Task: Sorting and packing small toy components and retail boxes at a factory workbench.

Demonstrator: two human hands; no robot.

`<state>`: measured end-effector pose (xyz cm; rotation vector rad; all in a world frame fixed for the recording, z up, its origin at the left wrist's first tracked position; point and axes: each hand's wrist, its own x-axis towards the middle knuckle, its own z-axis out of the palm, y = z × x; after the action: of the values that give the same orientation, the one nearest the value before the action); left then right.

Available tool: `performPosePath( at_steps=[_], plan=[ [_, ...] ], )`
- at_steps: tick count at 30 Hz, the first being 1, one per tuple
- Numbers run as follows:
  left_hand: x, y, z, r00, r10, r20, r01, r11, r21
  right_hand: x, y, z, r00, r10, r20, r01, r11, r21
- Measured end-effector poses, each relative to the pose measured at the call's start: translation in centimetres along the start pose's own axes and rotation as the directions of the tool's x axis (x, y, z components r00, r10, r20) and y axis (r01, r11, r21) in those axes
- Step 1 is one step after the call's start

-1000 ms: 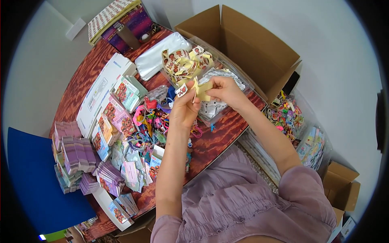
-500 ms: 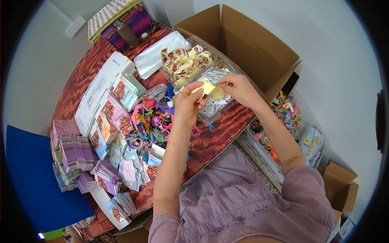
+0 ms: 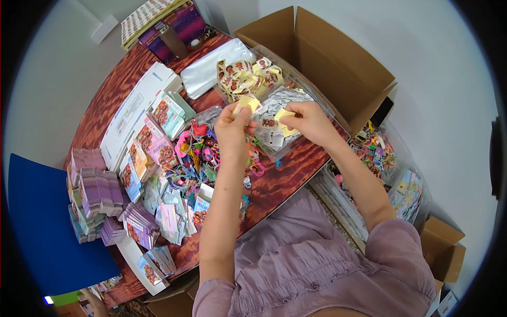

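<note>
My left hand is closed on a pale yellow piece of sticker backing paper, pinched between thumb and fingers. To its right, my right hand pinches another yellow-backed sticker piece. A gap separates the two pieces. Both hands are raised over a clear plastic tray. One part of the tray holds curled sticker strips with small brown-red figures; the other is heaped with small white packets. Just left of my left hand lies a pile of colourful trinkets and cords.
Small printed boxes and bundled purple cards crowd the table's left. Clear plastic bags lie behind. A large open carton stands at the back right, bins of trinkets below it. Another person's arm shows at lower left.
The yellow sticker strip, held between both hands before, is now in two separate pieces, one in each hand. My left hand has moved left and my right hand slightly down and right.
</note>
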<state>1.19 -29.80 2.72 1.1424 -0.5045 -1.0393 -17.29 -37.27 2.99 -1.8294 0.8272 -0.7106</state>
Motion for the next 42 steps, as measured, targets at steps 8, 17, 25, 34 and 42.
performPosePath(
  at_steps=[8, 17, 25, 34, 42],
  plan=[
    [1.1, 1.2, -0.3, 0.997, -0.025, 0.074, 0.006, 0.967, 0.255, 0.5, 0.0, -0.6, 0.983, -0.183, 0.011, 0.174, 0.914, -0.368],
    [-1.5, -1.6, 0.4, 0.894, 0.279, 0.350, -0.446, 0.624, 0.641, 2.1, -0.9, -1.6, 0.995, -0.098, -0.027, 0.082, 0.930, -0.358],
    [0.1, 0.0, -2.3, 0.821, 0.473, 0.320, -0.430, 0.144, 0.891, 2.2, -0.1, -2.8, 0.989, -0.051, -0.142, 0.013, 0.966, -0.259],
    [0.7, -0.6, -2.2, 0.851, 0.454, 0.262, -0.334, 0.084, 0.939, -0.1, 1.2, -4.0, 0.998, -0.010, -0.060, -0.025, 0.834, -0.551],
    [0.7, 0.0, 0.6, 0.838, 0.408, 0.362, -0.444, 0.125, 0.887, 0.2, 1.4, -3.3, 0.999, 0.037, 0.003, -0.031, 0.864, -0.502]
  ],
)
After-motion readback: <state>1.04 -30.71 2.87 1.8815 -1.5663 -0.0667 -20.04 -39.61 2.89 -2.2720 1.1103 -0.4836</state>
